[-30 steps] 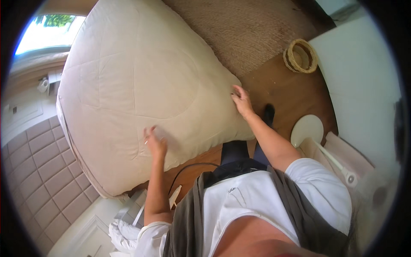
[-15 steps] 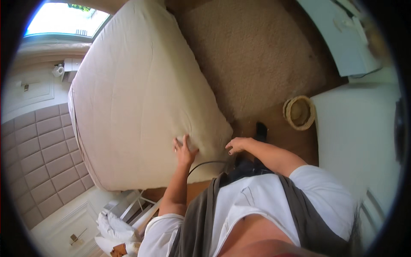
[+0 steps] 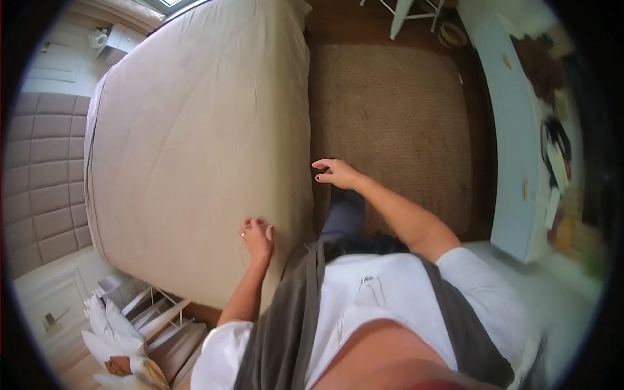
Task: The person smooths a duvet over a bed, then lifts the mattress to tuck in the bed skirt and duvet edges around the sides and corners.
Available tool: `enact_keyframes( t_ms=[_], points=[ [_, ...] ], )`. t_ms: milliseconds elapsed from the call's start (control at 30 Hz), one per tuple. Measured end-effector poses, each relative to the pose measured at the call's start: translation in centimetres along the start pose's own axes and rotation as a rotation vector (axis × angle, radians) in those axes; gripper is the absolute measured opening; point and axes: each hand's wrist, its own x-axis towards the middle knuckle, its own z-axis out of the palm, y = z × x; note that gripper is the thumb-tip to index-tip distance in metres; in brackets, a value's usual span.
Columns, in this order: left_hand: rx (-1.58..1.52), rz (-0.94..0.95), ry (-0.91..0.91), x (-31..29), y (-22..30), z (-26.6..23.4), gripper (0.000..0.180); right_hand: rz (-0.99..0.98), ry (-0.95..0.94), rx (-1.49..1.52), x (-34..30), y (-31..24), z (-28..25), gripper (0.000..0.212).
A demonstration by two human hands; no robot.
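A bed mattress in a beige fitted sheet fills the left and middle of the view, with shallow creases running over it. My left hand is over its near right part, fingers loosely bent and apart from the thumb, a ring on one finger. Whether it rests on the sheet or hovers, I cannot tell. Just past the mattress's right edge, my right hand is in the air with thumb and fingers parted. Neither hand holds anything.
To the right of the bed lies a brown rug. A pale dresser with things on top lines the right side. At the far end are a white-legged stool and a woven basket. White pillows are piled at lower left, near the padded headboard.
I have moved forward along the bed's side, so the rug and dresser show more fully. My left hand's spread fingers have bent a little. My right hand reaches farther forward, beside the mattress edge.
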Motion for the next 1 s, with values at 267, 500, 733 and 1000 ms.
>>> enact_keyframes(
  t_ms=[267, 500, 733, 1000],
  points=[
    [0.181, 0.275, 0.039, 28.2, 21.0, -4.6, 0.077, 0.420, 0.364, 0.570, 21.8, 1.8, -13.8, 0.068],
    [0.087, -0.106, 0.006, 39.9, 24.5, -6.3, 0.099, 0.614, 0.399, 0.957, 36.4, -2.1, -18.2, 0.074],
    [0.138, -0.362, -0.188, 39.7, 25.5, -5.9, 0.113, 0.704, 0.332, 0.603, 35.5, 11.0, -26.8, 0.044],
    [0.156, -0.399, -0.190, 40.9, 25.8, -3.5, 0.115, 0.731, 0.388, 0.519, 50.5, -2.4, -40.5, 0.074]
  ],
)
